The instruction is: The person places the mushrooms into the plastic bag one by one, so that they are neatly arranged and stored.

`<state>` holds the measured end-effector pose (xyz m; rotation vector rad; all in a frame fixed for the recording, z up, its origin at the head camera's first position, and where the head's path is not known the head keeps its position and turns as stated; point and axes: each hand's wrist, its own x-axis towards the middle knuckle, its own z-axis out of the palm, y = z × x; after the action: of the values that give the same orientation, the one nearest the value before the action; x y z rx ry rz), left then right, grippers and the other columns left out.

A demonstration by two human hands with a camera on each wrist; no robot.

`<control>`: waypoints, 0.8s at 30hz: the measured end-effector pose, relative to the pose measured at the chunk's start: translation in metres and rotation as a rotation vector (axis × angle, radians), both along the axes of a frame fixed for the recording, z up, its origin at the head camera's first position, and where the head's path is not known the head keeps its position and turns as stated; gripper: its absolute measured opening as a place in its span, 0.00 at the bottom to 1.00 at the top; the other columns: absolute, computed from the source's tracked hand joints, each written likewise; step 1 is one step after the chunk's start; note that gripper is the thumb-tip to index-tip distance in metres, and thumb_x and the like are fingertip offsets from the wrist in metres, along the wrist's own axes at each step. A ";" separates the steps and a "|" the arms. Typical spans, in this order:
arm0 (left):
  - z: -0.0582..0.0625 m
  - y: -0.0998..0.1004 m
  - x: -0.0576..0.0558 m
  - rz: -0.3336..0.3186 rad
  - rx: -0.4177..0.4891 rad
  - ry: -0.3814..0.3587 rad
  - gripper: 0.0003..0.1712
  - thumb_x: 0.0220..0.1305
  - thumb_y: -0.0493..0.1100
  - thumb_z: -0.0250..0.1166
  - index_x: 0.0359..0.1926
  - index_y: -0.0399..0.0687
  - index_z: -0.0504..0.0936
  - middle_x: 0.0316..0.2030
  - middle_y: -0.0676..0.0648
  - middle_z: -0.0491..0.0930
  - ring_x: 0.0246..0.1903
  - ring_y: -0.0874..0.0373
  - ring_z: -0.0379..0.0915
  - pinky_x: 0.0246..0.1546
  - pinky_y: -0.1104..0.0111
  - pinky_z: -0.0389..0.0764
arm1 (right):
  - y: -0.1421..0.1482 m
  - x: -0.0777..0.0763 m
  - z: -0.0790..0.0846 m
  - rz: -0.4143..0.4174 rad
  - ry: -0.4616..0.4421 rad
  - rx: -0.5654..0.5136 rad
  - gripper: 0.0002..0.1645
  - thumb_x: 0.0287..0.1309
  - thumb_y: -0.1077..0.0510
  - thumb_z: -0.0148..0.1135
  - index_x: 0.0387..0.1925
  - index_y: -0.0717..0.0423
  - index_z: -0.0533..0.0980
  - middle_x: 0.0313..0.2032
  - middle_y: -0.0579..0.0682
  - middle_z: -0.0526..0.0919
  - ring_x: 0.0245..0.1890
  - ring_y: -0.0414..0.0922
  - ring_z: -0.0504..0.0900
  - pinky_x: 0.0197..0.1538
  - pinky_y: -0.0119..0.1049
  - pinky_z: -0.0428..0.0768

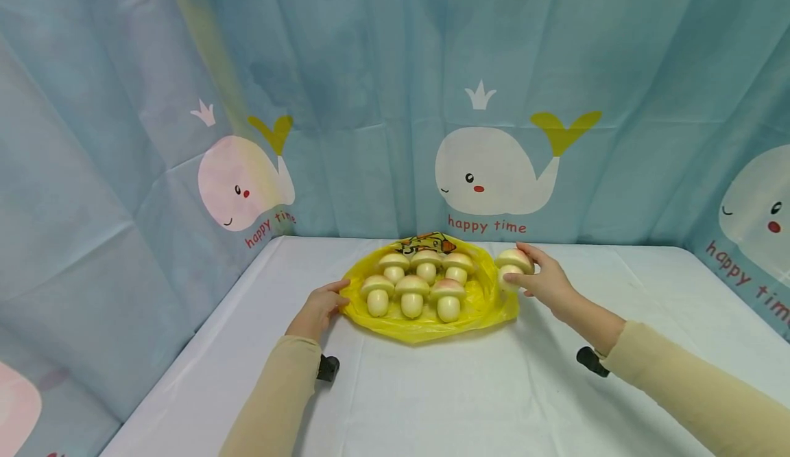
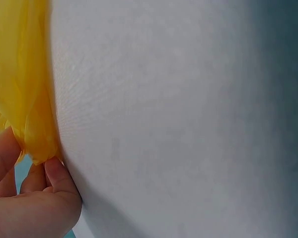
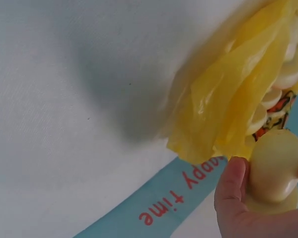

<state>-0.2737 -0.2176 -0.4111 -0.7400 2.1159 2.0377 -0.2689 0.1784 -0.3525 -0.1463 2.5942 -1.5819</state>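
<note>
A yellow plastic bag (image 1: 410, 332) lies spread on the table, bearing two rows of toy mushrooms (image 1: 412, 298) with pale stems and pinkish-green caps. At the bag's left edge, my left hand (image 1: 319, 309) pinches the crumpled plastic (image 2: 32, 99) between thumb and fingers. My right hand (image 1: 549, 284) grips one more mushroom (image 1: 513, 261) over the bag's right edge, cap up, thumb on one side and fingers on the other. In the right wrist view its rounded stem end (image 3: 275, 161) faces the camera.
A white cloth (image 1: 426, 395) covers the table. Behind it and along the sides hang blue curtains (image 1: 370, 169) with whale prints. A printed cartoon picture (image 1: 432, 243) shows on the bag's far part.
</note>
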 end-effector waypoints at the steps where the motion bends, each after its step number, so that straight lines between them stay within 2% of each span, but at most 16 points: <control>1: 0.000 0.000 0.000 -0.002 -0.003 -0.001 0.29 0.66 0.25 0.54 0.67 0.42 0.70 0.72 0.39 0.56 0.64 0.48 0.57 0.65 0.60 0.62 | -0.002 0.000 0.000 0.012 -0.001 -0.004 0.50 0.62 0.53 0.65 0.76 0.57 0.47 0.70 0.66 0.53 0.57 0.59 0.65 0.46 0.41 0.80; 6: -0.001 0.000 0.000 0.005 -0.006 -0.002 0.29 0.66 0.25 0.54 0.67 0.42 0.70 0.72 0.39 0.57 0.64 0.48 0.58 0.65 0.61 0.63 | -0.009 0.000 -0.002 0.058 -0.012 -0.018 0.50 0.62 0.52 0.65 0.76 0.56 0.48 0.70 0.64 0.53 0.59 0.60 0.64 0.51 0.49 0.77; 13: 0.000 0.002 0.001 0.002 -0.003 0.003 0.29 0.66 0.25 0.54 0.67 0.42 0.70 0.72 0.39 0.57 0.64 0.47 0.58 0.65 0.61 0.63 | -0.018 -0.001 -0.003 0.072 -0.025 -0.001 0.50 0.61 0.52 0.66 0.76 0.55 0.49 0.72 0.63 0.53 0.52 0.56 0.68 0.48 0.44 0.77; 17: 0.000 0.001 0.002 0.006 -0.001 -0.004 0.29 0.66 0.25 0.54 0.67 0.43 0.71 0.72 0.40 0.57 0.64 0.48 0.58 0.65 0.61 0.62 | -0.023 -0.001 -0.004 0.081 -0.029 -0.002 0.49 0.61 0.54 0.66 0.75 0.56 0.50 0.71 0.64 0.54 0.49 0.56 0.70 0.49 0.46 0.77; 24: 0.001 0.001 0.001 0.006 0.001 0.007 0.29 0.66 0.25 0.53 0.67 0.41 0.71 0.72 0.40 0.57 0.64 0.48 0.58 0.65 0.61 0.63 | -0.030 -0.005 -0.012 0.116 -0.027 -0.005 0.48 0.60 0.55 0.66 0.75 0.57 0.51 0.71 0.63 0.54 0.55 0.58 0.68 0.51 0.48 0.76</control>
<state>-0.2724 -0.2162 -0.4105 -0.7410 2.1195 2.0474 -0.2743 0.1482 -0.3645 -0.2684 2.5125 -1.5406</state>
